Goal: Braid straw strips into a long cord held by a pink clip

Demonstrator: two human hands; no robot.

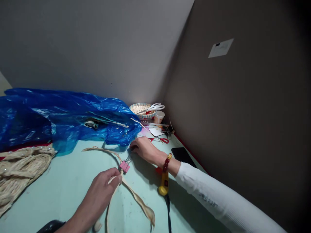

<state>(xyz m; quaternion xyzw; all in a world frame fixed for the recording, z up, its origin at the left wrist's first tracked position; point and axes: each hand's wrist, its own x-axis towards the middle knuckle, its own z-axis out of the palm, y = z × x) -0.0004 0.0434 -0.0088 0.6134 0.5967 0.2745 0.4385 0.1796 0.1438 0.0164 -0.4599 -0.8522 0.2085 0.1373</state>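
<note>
A pink binder clip (124,166) with silver wire handles grips pale, dried plant-fibre strips (139,200) on the table. Just below the clip, my left hand (104,184) pinches the strips between thumb and fingers. One strip curves up and left from the clip, while others hang down toward me. My right hand (147,150) is beyond the clip and to its right, beside the edge of the blue plastic bag (116,110). Its fingers are curled together; whatever they hold, if anything, is hidden. A beaded bracelet (167,162) circles the right wrist.
A yellow-handled tool (164,184) with a black cord lies under my right forearm. Red-handled scissors (164,140), a paper cup (159,116) and a woven basket (136,108) with white-handled scissors (156,106) stand toward the corner. Braided fibre (21,171) lies left; a dark flat object (183,156) right.
</note>
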